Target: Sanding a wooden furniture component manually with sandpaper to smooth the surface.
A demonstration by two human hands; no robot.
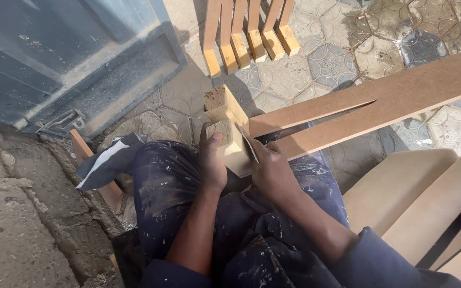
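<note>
Both hands grasp: left hand [212,162] wraps the wooden block [229,133], right hand [273,170] pinches sandpaper [247,143] against it.

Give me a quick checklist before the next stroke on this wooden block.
1. Left hand holds the wooden block from the front: ok.
2. Block propped on the lap, upright: ok.
3. Right hand holds the thin flat piece against the block's side: ok.
4. Left fingers out of the piece's path: cannot tell.
5. Split brown board lying behind, touching the block: cannot tell.
</note>
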